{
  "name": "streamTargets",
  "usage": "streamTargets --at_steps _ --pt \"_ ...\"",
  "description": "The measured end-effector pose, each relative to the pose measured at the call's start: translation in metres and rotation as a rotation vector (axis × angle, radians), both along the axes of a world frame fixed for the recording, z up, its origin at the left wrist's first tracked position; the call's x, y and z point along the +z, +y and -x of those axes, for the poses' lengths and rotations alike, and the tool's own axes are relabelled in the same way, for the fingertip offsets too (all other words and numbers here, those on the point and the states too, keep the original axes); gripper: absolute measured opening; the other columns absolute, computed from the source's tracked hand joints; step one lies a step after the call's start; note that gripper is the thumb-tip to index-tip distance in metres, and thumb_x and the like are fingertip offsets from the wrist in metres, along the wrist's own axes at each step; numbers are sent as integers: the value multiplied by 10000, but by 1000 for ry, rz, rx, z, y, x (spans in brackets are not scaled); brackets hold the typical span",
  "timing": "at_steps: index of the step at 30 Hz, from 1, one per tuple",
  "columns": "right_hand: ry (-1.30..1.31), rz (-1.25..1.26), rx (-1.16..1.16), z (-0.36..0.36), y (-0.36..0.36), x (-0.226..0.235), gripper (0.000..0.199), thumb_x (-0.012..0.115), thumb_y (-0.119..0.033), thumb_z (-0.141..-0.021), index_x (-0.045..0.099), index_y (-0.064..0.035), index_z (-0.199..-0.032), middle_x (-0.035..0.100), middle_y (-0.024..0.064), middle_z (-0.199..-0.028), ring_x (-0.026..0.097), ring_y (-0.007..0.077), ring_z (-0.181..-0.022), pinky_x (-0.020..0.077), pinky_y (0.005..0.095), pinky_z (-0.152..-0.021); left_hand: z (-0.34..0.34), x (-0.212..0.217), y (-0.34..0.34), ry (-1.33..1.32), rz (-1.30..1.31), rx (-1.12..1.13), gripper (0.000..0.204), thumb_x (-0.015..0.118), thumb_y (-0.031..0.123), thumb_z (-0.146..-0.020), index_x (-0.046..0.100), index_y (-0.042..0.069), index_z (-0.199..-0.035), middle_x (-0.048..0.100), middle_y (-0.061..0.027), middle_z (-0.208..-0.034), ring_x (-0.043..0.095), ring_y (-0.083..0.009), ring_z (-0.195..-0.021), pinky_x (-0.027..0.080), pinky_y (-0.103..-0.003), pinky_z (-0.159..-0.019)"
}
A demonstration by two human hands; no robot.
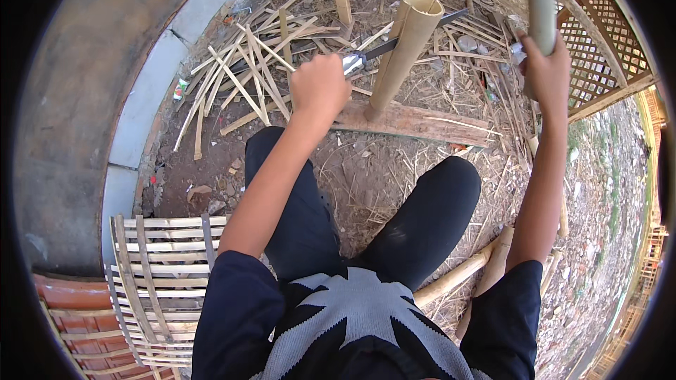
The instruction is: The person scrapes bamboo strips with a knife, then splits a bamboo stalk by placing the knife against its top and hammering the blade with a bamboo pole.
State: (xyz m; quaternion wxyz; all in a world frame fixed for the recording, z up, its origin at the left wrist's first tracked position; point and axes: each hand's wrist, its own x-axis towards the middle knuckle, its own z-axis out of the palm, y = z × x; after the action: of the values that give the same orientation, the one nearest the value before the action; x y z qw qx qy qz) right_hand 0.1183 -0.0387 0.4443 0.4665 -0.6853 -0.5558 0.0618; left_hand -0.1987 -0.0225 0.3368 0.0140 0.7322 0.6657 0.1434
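Note:
My left hand (318, 89) is closed around the handle of a machete (381, 50). Its dark blade crosses a thick bamboo tube (403, 58) near the top, and the tip shows on the far side. Whether the blade is sunk into the wall or passes behind it, I cannot tell. The hollow tube stands slightly tilted on a wooden plank (451, 125) lying on the ground. On the right, my right hand (548, 76) grips the lower part of a round, pale green-grey pole (540, 7), raised upright. The pole's upper end is out of view.
Split bamboo strips (250, 63) lie heaped on the left beyond my knees. A slatted bamboo panel (165, 274) sits at lower left, beside a concrete kerb (137, 127). Bamboo poles (458, 274) lie by my right leg. A woven lattice panel (605, 35) stands at upper right.

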Motion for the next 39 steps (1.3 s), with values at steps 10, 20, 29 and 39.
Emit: streamTargets --at_steps 10,20,29,39 --pt "-254 326 95 39 -19 -144 480 692 -185 -749 584 10 -1175 670 304 -932 654 478 -910 515 498 -811 14 -1 -6 -8 -7 -58 148 704 152 -760 693 30 -844 707 -176 -838 712 -357 -800 577 -453 -705" --pt "192 -274 24 22 -27 18 335 756 -196 -811 587 40 -979 635 71 -695 615 126 -560 472 253 -477 -7 -8 -7 -7 8 -68 178 731 184 -770 697 32 -855 711 -157 -856 715 -344 -817 582 -436 -698" --pt "-123 363 62 -3 -33 -156 436 707 -174 -740 605 66 -1089 676 274 -831 702 381 -708 553 458 -667 2 -8 -16 11 69 -22 133 702 151 -769 693 46 -850 708 -165 -856 712 -349 -808 578 -443 -722" --pt "245 -295 -14 -4 -26 15 292 753 -184 -817 613 28 -961 636 70 -704 596 125 -535 453 255 -459 -11 -34 8 -34 -52 -12 91 632 81 -797 715 47 -812 716 -150 -813 721 -336 -765 580 -426 -661"
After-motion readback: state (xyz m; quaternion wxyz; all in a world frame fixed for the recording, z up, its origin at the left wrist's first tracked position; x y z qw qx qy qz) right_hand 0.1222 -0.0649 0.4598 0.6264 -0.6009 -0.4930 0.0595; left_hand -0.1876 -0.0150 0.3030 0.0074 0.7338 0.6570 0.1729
